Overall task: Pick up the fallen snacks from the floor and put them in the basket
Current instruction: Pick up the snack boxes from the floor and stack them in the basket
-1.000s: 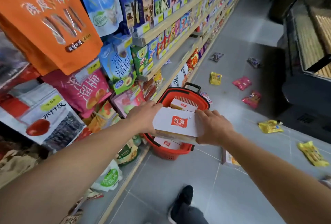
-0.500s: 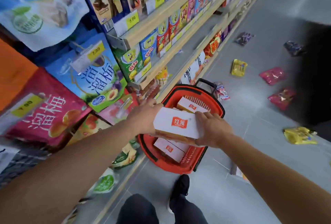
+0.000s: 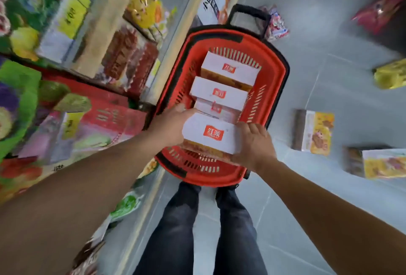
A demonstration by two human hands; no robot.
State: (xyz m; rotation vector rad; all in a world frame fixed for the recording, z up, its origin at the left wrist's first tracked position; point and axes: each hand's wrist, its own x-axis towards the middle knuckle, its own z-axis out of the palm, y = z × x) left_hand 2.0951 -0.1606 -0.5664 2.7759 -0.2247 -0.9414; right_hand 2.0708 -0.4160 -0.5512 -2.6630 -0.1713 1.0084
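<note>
- You hold a white snack box (image 3: 209,135) with a red logo between both hands, directly above the near end of the red basket (image 3: 275,81), which stands on the grey floor (image 3: 329,219) at twelve o'clock from your feet.
- Your left hand (image 3: 170,126) grips the box's short end at nine o'clock, fingers wrapped under it; your right hand (image 3: 254,146) clasps the opposite end at three o'clock, fingers curled over the corner.
- The box looks stiff, light cardboard: it should keep its shape, so the two short ends serve as sound places to take hold, though a hard squeeze could dent it.
- Three matching boxes (image 3: 229,72) already lie in the basket at twelve o'clock from the held one, lined up toward the black handle (image 3: 248,11).
- Loose snacks remain on the floor: two yellow-fronted boxes (image 3: 314,133) at three o'clock, a yellow bag (image 3: 391,77) at two o'clock, red packets (image 3: 380,17) farther off at one o'clock.
- Stocked shelves (image 3: 105,39) run along your nine o'clock side.
</note>
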